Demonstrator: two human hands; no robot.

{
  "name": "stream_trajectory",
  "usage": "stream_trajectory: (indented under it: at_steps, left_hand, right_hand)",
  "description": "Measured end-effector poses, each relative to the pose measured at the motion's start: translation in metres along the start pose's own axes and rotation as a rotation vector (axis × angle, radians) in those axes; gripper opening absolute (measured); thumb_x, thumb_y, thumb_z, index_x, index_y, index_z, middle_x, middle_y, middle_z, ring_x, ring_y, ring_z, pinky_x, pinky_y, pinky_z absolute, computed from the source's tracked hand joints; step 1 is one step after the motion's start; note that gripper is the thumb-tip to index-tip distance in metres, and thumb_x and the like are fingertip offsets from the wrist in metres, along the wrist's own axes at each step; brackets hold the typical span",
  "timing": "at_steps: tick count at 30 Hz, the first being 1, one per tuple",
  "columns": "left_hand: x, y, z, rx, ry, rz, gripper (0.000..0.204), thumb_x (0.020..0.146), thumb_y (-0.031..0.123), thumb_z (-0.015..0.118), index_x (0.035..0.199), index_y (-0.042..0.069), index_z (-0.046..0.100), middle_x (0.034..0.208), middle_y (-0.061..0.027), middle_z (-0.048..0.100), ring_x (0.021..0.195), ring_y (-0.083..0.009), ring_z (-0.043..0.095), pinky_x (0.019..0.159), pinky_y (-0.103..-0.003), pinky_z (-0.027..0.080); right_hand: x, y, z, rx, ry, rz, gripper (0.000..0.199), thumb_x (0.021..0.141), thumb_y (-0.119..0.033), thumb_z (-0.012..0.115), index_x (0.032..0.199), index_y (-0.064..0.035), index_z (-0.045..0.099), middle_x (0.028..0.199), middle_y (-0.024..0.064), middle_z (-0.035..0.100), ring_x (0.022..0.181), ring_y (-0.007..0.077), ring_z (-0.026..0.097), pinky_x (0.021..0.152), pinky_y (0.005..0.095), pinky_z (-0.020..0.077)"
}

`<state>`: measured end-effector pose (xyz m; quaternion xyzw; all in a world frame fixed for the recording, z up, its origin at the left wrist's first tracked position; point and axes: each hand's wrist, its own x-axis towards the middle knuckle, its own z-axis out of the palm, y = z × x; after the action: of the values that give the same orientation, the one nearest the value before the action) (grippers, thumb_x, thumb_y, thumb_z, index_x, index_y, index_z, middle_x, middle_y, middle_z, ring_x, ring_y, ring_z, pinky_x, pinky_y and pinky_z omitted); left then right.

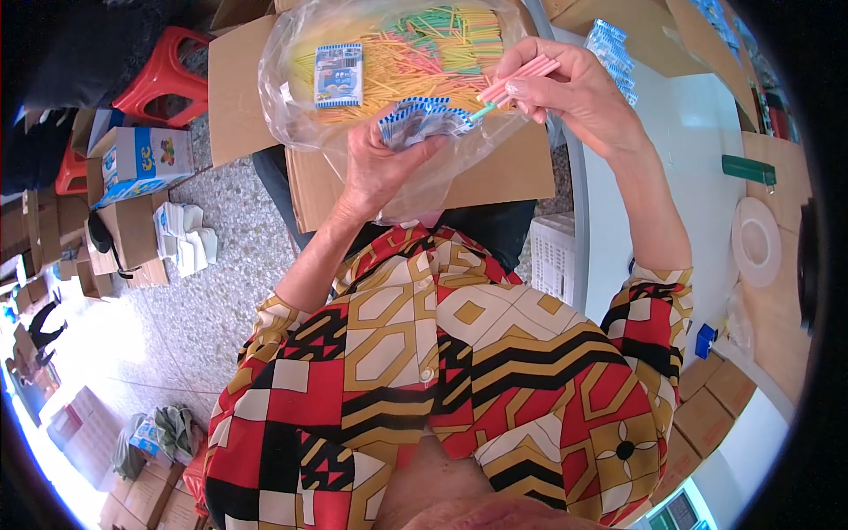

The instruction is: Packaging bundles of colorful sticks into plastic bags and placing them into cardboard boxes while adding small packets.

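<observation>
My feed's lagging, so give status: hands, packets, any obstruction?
Left hand gripping packets. Right hand holding pink straws, green straw by packets' edge. Loose packet on straw pile; nothing seen blocking hands.

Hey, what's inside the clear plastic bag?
Thin sticks, mostly yellow, some pink and green, with one small blue-and-white packet lying on them. Anything beneath the top layer is covered.

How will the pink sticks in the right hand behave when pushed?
The pink sticks are probably stiff, since they look straight in the right hand; likely light, being thin; and perhaps apt to scatter if released, as no tie shows.
</observation>
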<state>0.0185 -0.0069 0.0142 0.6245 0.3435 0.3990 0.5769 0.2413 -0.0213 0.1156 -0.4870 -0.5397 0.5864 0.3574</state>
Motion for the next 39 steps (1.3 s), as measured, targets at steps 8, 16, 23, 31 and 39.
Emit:
stream_trajectory:
  at_steps: [8, 16, 23, 31, 39]
  left_hand:
    - [0.000, -0.005, 0.000, -0.019, -0.008, 0.003, 0.022, 0.072, 0.007, 0.072, 0.091, 0.002, 0.063, 0.080, -0.0013, 0.066, 0.072, -0.0056, 0.057, 0.068, -0.023, 0.048]
    - [-0.002, 0.000, 0.000, -0.055, -0.035, -0.008, 0.022, 0.072, 0.006, 0.071, 0.093, 0.001, 0.063, 0.081, -0.0019, 0.066, 0.074, -0.0055, 0.057, 0.069, -0.023, 0.048]
    - [-0.002, 0.000, 0.001, -0.054, -0.044, 0.003, 0.023, 0.073, 0.006, 0.071, 0.093, 0.001, 0.063, 0.082, -0.0014, 0.065, 0.074, -0.0051, 0.057, 0.069, -0.022, 0.048]
    - [0.002, 0.005, 0.003, 0.021, -0.006, -0.006, 0.019, 0.071, 0.005, 0.071, 0.087, 0.001, 0.062, 0.076, -0.0016, 0.064, 0.070, -0.0053, 0.056, 0.065, -0.022, 0.047]
    - [0.002, 0.000, 0.006, 0.022, 0.023, 0.064, 0.017, 0.070, 0.005, 0.071, 0.084, 0.001, 0.062, 0.072, -0.0020, 0.063, 0.066, -0.0052, 0.054, 0.061, -0.023, 0.046]
  right_hand:
    - [0.000, 0.002, -0.003, -0.039, 0.028, 0.046, 0.014, 0.083, -0.013, 0.060, 0.094, -0.0031, 0.059, 0.079, 0.0015, 0.058, 0.060, 0.0018, 0.046, 0.051, 0.0155, 0.0385]
    - [-0.004, -0.008, 0.012, -0.251, 0.029, -0.058, 0.011, 0.082, -0.008, 0.059, 0.092, -0.0037, 0.060, 0.085, -0.0003, 0.060, 0.065, 0.0025, 0.049, 0.054, 0.0160, 0.0393]
    - [-0.007, -0.018, 0.022, -0.429, 0.069, -0.132, 0.009, 0.081, -0.006, 0.059, 0.090, -0.0038, 0.059, 0.084, -0.0014, 0.058, 0.067, 0.0017, 0.046, 0.056, 0.0159, 0.0364]
    - [-0.004, -0.011, 0.014, -0.344, -0.085, -0.139, 0.005, 0.081, -0.005, 0.059, 0.086, -0.0036, 0.058, 0.081, -0.0016, 0.055, 0.061, 0.0027, 0.044, 0.052, 0.0171, 0.0350]
    - [-0.004, -0.018, 0.018, -0.391, -0.066, -0.102, 0.006, 0.081, -0.006, 0.058, 0.086, -0.0029, 0.058, 0.078, -0.0020, 0.054, 0.062, 0.0025, 0.044, 0.053, 0.0168, 0.0344]
